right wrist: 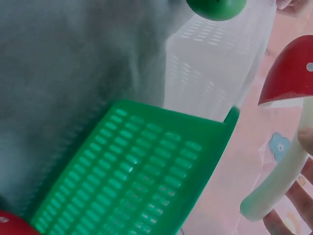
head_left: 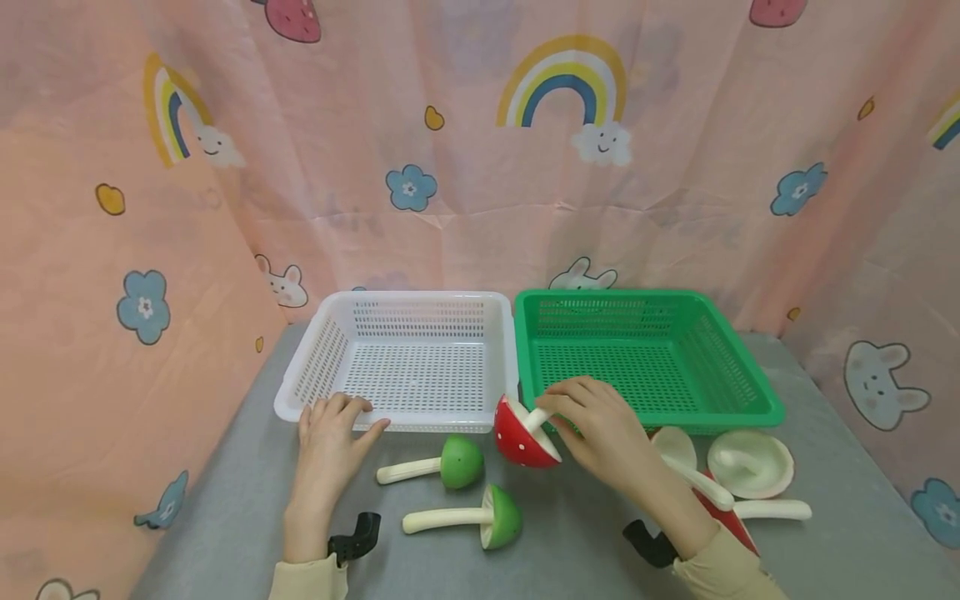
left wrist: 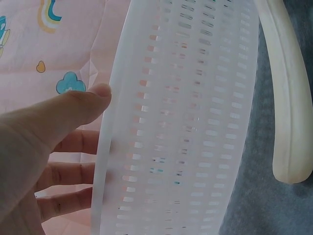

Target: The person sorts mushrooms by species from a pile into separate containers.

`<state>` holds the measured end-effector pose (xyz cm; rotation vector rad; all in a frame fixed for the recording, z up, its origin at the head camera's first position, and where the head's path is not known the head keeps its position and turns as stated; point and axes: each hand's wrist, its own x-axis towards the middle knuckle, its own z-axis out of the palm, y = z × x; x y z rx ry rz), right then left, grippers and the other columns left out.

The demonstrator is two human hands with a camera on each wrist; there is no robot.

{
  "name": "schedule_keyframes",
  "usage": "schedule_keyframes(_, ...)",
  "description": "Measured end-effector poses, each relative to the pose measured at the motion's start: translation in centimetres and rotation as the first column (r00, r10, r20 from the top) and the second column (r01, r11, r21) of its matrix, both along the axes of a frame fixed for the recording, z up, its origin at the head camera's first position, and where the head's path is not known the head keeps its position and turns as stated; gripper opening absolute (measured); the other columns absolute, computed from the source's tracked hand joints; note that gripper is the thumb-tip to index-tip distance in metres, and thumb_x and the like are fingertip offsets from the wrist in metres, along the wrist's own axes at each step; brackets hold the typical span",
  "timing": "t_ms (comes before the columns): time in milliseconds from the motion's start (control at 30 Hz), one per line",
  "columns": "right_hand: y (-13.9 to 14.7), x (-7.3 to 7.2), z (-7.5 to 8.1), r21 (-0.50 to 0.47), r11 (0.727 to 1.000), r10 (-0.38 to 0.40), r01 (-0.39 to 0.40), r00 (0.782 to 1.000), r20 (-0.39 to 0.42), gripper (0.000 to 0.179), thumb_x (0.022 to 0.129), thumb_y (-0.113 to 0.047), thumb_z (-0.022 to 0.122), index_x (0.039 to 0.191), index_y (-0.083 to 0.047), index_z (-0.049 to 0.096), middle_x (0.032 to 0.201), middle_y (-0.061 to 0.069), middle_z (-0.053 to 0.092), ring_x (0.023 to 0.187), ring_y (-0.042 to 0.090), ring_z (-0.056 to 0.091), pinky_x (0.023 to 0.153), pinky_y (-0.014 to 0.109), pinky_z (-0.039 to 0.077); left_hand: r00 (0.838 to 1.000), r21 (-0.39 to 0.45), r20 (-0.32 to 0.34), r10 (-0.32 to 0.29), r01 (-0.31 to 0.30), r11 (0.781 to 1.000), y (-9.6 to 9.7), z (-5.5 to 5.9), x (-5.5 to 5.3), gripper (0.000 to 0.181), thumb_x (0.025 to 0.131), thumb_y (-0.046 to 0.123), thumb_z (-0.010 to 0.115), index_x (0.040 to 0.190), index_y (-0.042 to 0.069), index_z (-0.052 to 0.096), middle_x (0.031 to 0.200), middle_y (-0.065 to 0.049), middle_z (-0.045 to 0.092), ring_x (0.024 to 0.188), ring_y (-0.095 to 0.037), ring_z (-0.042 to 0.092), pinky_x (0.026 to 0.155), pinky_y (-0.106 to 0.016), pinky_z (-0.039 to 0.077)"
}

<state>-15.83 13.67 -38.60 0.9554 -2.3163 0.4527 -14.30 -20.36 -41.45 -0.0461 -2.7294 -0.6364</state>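
6 mushrooms [head_left: 519, 440], 2 baskets [head_left: 442, 422]

A pink curtain [head_left: 480, 242] printed with rainbows [head_left: 562, 68], blue flowers [head_left: 143, 307] and white rabbits [head_left: 877, 393] hangs behind and beside a grey tabletop [head_left: 232, 517].

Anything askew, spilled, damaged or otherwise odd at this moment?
Nothing looks spilled or visibly damaged. The only untidy spot is the heap of red mushrooms at the right, lying across one another, partly hidden by the right forearm. The white basket and green basket sit neatly side by side.

Right grip [right wrist: 300, 197] holds a red-capped mushroom [right wrist: 291, 73] by its stem [right wrist: 275, 191] — green basket [right wrist: 128, 169] nearby.
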Motion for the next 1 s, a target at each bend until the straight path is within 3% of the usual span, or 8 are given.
schedule_keyframes(200, -1.7, -1.4, 0.6, -0.014, 1.000, -0.009, 0.009, 1.000, -0.001, 0.031, 0.069, -0.004, 0.083, 0.097, -0.013, 0.072, 0.100, 0.003, 0.070, 0.096, 0.022, 0.062, 0.086, 0.042, 0.053, 1.000, -0.003, -0.016, 0.002, -0.003, 1.000, 0.0, -0.1, 0.0, 0.030, 0.082, 0.032, 0.075, 0.099, 0.008, 0.068, 0.100, -0.009, 0.062, 0.104, -0.033, 0.050, 0.109, -0.066, 0.021)
schedule_keyframes(533, -4.8, -3.5, 0.5, -0.077, 0.996, -0.041, 0.047, 0.996, 0.081, 0.025, 0.073, -0.006, 0.081, 0.096, -0.012, 0.073, 0.099, 0.004, 0.071, 0.094, 0.022, 0.062, 0.079, 0.040, 0.054, 1.000, -0.003, -0.002, 0.002, -0.002, 1.000, -0.1, -0.2, -0.1, 0.030, 0.083, 0.032, 0.075, 0.100, 0.008, 0.068, 0.100, -0.009, 0.062, 0.104, -0.034, 0.051, 0.109, -0.067, 0.021)
schedule_keyframes(1000, -8.2, -6.9, -0.7, 0.065, 0.988, -0.144, 0.138, 0.984, 0.106, 0.019, 0.079, -0.004, 0.072, 0.095, -0.015, 0.075, 0.098, 0.002, 0.070, 0.097, 0.024, 0.061, 0.089, 0.046, 0.049, 1.000, -0.001, -0.009, 0.005, -0.005, 1.000, -0.1, -0.2, -0.2, 0.030, 0.083, 0.033, 0.075, 0.099, 0.008, 0.068, 0.100, -0.009, 0.062, 0.106, -0.034, 0.052, 0.109, -0.067, 0.020)
